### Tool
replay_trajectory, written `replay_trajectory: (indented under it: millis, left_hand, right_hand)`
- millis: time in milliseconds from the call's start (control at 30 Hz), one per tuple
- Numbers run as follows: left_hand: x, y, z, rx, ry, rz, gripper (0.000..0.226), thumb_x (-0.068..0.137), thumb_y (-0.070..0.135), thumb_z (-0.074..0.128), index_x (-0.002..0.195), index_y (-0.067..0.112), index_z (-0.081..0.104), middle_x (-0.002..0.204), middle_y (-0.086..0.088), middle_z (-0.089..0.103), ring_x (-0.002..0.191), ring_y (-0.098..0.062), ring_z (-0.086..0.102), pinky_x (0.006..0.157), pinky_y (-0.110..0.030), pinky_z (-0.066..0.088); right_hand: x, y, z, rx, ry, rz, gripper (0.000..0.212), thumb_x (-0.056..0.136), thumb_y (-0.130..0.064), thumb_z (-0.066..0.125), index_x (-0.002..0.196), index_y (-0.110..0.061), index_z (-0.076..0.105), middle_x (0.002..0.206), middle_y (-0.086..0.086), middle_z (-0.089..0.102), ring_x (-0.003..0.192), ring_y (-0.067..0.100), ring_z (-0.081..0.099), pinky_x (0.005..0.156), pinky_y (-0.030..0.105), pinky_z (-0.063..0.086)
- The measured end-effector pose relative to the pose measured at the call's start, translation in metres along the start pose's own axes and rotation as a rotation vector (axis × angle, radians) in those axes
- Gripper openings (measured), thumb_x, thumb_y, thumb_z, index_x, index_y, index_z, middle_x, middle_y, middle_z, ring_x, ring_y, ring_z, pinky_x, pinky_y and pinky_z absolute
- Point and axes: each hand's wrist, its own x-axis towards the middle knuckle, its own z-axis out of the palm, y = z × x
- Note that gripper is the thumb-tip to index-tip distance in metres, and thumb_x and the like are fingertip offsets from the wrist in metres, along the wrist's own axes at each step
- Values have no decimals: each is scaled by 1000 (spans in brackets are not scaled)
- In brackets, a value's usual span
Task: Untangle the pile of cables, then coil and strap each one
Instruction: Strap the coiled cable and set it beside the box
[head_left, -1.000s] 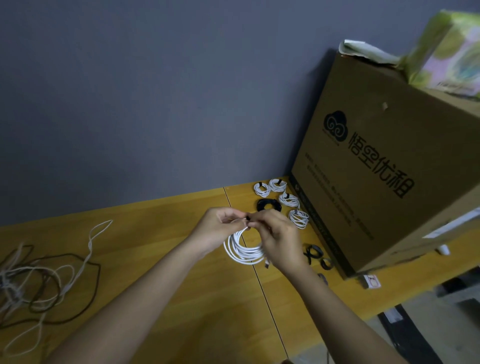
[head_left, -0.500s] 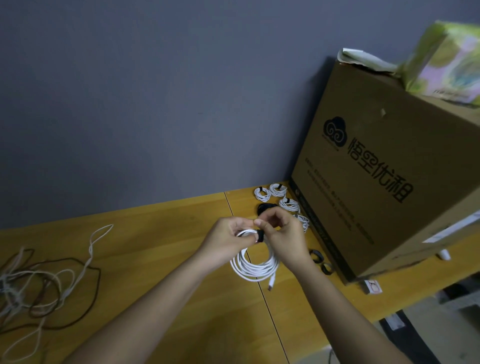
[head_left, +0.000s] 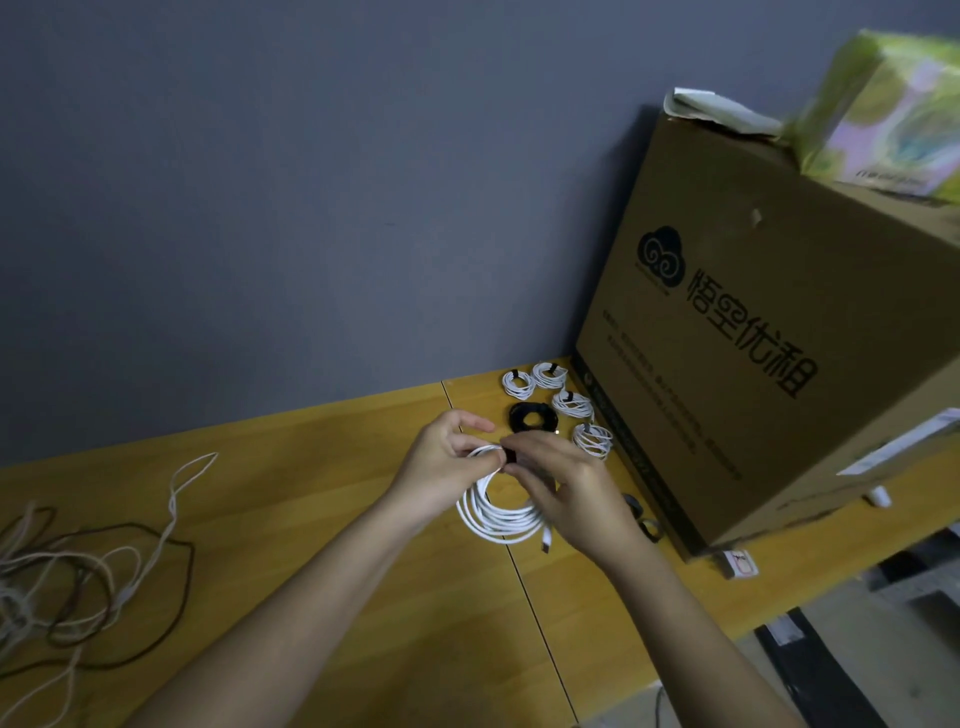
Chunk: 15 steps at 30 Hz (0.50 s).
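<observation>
Both hands, left hand (head_left: 445, 467) and right hand (head_left: 566, 488), pinch white coil (head_left: 498, 514) top.

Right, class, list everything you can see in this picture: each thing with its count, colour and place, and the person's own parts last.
Held cable coil: one, white, above the table's middle, in both hands.
Strap: one, black, at the top of the held coil, between the fingers.
Strapped white coils: four, white with dark straps, by the box's foot.
Black coil: one, black, among the white coils.
Tangled pile: several cables, white and dark, at the table's left edge.
Table: one, yellow wood.
Cardboard box: one, brown, black print, right.
Package: one, green and pink, on the box.
Wall: grey, behind.
Left hand: one, grips the coil's top.
Right hand: one, pinches the strap.
</observation>
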Motion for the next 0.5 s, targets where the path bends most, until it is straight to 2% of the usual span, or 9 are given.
replay_trajectory:
  millis: [133,233,300,333,400,500]
  left_hand:
    - [3,-3,1,32,4,-36,28,82,5,71,101,20,57,83,1,74,77,-10,67,73,-22,50]
    - [5,-5,3,30,4,-41,30,80,2,70,100,20,56,84,0,74,77,-11,68,78,-27,51]
    - [5,-8,3,30,7,-38,30,80,4,72,101,20,57,84,0,74,77,-11,69,79,-27,51]
    - [6,-9,3,36,2,-37,30,80,6,73,102,20,57,84,0,75,77,-10,69,79,-26,51]
    - [6,-10,2,55,-21,-33,30,80,8,73,102,21,56,85,2,75,78,-7,69,78,-23,51]
    - [7,-12,0,136,-48,-10,28,82,13,71,101,27,56,88,4,74,81,-7,68,81,-28,50]
  right_hand:
    - [-1,4,8,-122,-68,18,33,87,-14,68,120,-9,66,110,4,69,97,20,65,80,27,51]
    - [-3,9,11,-111,-102,106,37,89,-14,66,126,-11,62,109,7,69,95,24,65,77,36,53]
    - [-5,12,13,-94,-94,133,35,89,-13,66,124,-11,63,104,7,69,93,25,65,76,37,53]
    - [-6,13,15,-76,-84,152,34,89,-13,65,123,-11,64,103,7,69,92,23,65,77,33,52]
    - [-7,14,17,-5,-53,218,32,89,-11,66,121,-12,65,103,4,68,94,17,63,80,18,47]
    - [-9,17,22,47,-31,284,29,88,-12,68,117,-13,68,104,2,68,93,10,61,77,3,39]
